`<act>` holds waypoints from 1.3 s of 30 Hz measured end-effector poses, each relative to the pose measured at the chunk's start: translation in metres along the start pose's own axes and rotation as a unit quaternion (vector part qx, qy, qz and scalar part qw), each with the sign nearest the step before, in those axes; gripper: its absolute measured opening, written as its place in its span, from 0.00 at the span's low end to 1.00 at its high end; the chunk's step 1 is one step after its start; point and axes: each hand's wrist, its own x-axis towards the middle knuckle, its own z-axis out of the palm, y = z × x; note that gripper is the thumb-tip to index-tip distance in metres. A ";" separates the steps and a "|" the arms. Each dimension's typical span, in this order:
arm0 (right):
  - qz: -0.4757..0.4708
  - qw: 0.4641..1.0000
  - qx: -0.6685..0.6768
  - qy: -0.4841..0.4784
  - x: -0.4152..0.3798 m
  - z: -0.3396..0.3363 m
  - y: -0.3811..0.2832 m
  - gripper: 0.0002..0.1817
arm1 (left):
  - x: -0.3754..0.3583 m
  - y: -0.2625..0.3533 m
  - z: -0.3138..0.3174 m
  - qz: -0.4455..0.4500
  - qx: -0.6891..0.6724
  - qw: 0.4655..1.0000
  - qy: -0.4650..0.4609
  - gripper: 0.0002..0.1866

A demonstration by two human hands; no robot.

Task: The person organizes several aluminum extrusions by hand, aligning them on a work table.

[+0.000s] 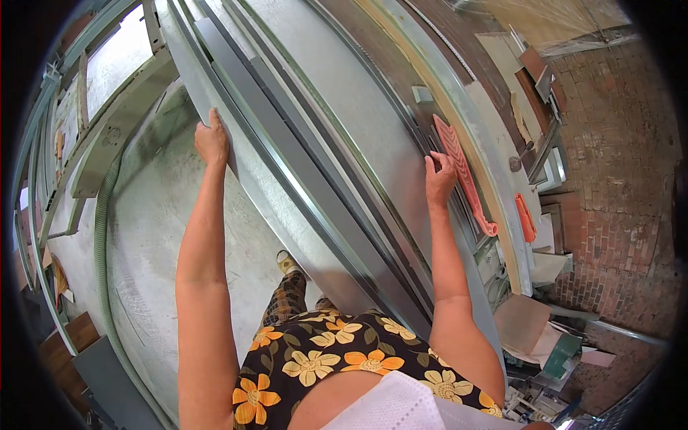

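My left hand (213,141) is closed around the outer edge of a long, shiny metal rail (266,204), with one finger extended along it. Grey flat panels or profiles (287,136) lie lengthwise beside that rail. Across a broad grey metal surface (322,64), my right hand (440,179) has its fingers curled over thin dark strips (418,132). What sits between those fingers is hidden. Just right of it lies a long pink plastic piece (462,168) with a ridged blade and a looped end.
A light wooden edge (494,247) runs along the right, with a red tool (525,217) beyond it. Board offcuts (519,319) are piled lower right near a brick floor (609,251). A ribbed hose (104,251) and a pale metal frame (118,129) stand left.
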 end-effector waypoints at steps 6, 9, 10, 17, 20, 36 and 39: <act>-0.024 1.000 0.005 0.011 0.025 0.029 -0.013 0.08 | 0.000 -0.001 0.001 -0.002 0.000 1.000 0.009 0.34; -0.043 0.999 -0.003 0.017 0.037 0.044 -0.017 0.08 | 0.000 -0.001 0.000 -0.013 0.013 1.000 -0.002 0.36; -0.049 0.999 -0.005 0.019 0.040 0.049 -0.019 0.08 | 0.000 0.000 0.000 -0.013 0.011 1.000 -0.001 0.36; -0.042 0.999 0.004 0.022 0.065 0.078 -0.040 0.08 | -0.002 0.001 0.001 -0.006 -0.008 1.000 0.019 0.33; -0.048 0.998 -0.016 0.024 0.074 0.087 -0.052 0.08 | -0.003 0.004 -0.001 -0.008 -0.004 1.000 0.016 0.33; -0.043 0.998 0.019 0.040 0.099 0.126 -0.056 0.09 | -0.004 0.005 0.000 -0.010 0.005 0.999 0.036 0.33; -0.027 0.999 0.013 0.040 0.101 0.128 -0.057 0.09 | -0.002 0.004 0.001 -0.010 0.000 1.000 0.025 0.33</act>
